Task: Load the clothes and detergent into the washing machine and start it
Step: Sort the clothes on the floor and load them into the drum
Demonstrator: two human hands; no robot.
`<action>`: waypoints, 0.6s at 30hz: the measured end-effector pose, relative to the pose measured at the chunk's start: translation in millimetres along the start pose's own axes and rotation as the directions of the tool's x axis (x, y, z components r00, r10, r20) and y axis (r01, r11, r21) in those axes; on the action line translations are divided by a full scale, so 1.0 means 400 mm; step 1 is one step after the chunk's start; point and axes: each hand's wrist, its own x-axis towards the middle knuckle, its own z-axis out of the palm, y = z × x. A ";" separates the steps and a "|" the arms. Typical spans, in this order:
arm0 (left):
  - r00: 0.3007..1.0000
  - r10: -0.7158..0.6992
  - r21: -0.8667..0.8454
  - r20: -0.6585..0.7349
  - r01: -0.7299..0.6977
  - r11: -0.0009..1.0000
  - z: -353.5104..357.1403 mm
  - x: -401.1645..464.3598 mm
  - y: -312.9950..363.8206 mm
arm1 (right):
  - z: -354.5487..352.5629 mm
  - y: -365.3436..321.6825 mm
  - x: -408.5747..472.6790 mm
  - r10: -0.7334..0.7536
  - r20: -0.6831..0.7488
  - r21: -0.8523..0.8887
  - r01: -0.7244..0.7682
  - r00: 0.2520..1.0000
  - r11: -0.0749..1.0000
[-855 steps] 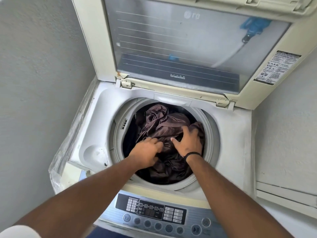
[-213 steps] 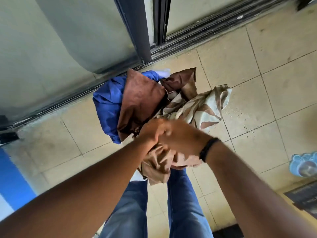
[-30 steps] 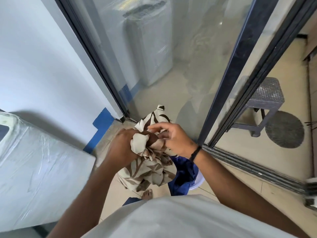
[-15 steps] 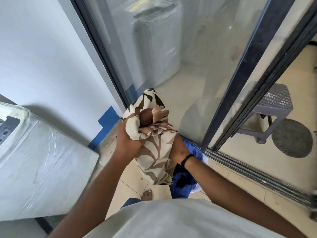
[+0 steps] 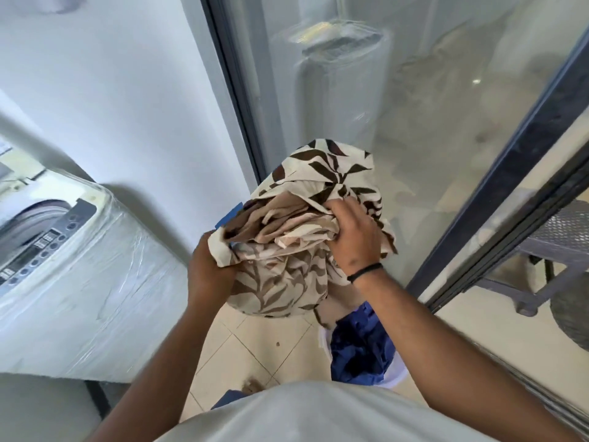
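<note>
I hold a bundle of cream cloth with a brown leaf print (image 5: 306, 218) at chest height, in the middle of the view. My left hand (image 5: 207, 269) grips its lower left edge from below. My right hand (image 5: 353, 234), a black band on its wrist, grips the folds on the bundle's right side. The washing machine (image 5: 79, 266), wrapped in clear plastic, stands at the left; its control panel (image 5: 38, 247) and part of the drum rim show. Below my right forearm a white basket (image 5: 395, 374) on the floor holds blue clothes (image 5: 360, 346).
A white wall is behind the machine. A glass sliding door with a dark frame (image 5: 497, 193) runs along the right, reflecting the machine. Beyond it stands a grey mesh stool (image 5: 561, 237). Beige tiled floor (image 5: 251, 339) lies between the machine and the basket.
The view has swung left, bringing the machine's panel and drum into sight. I have raised the bundle, and my right hand has moved from under it to its right side.
</note>
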 end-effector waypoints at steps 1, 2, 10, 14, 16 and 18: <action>0.996 0.088 0.023 -0.015 -0.087 0.996 -0.014 0.005 -0.002 | 0.008 -0.014 0.014 -0.048 0.024 -0.036 0.049 0.999 0.998; 0.983 0.181 0.036 -0.018 -0.180 0.983 -0.033 0.013 -0.006 | 0.019 -0.031 0.031 -0.092 0.052 -0.070 0.096 0.994 0.993; 0.833 0.481 0.253 0.273 -0.544 0.800 -0.163 0.126 -0.049 | 0.143 -0.300 0.111 -0.562 0.246 0.142 0.544 0.790 0.827; 0.938 0.331 0.238 0.102 -0.346 0.907 -0.230 0.175 -0.142 | 0.182 -0.453 0.108 -0.538 0.233 0.482 0.385 0.810 0.787; 0.971 0.238 0.138 -0.007 -0.235 0.962 -0.272 0.180 -0.175 | 0.186 -0.496 0.110 -0.474 0.206 0.632 0.253 0.856 0.732; 0.978 0.189 0.012 -0.084 -0.189 0.982 -0.317 0.185 -0.205 | 0.212 -0.531 0.115 -0.399 0.157 0.687 0.191 0.903 0.702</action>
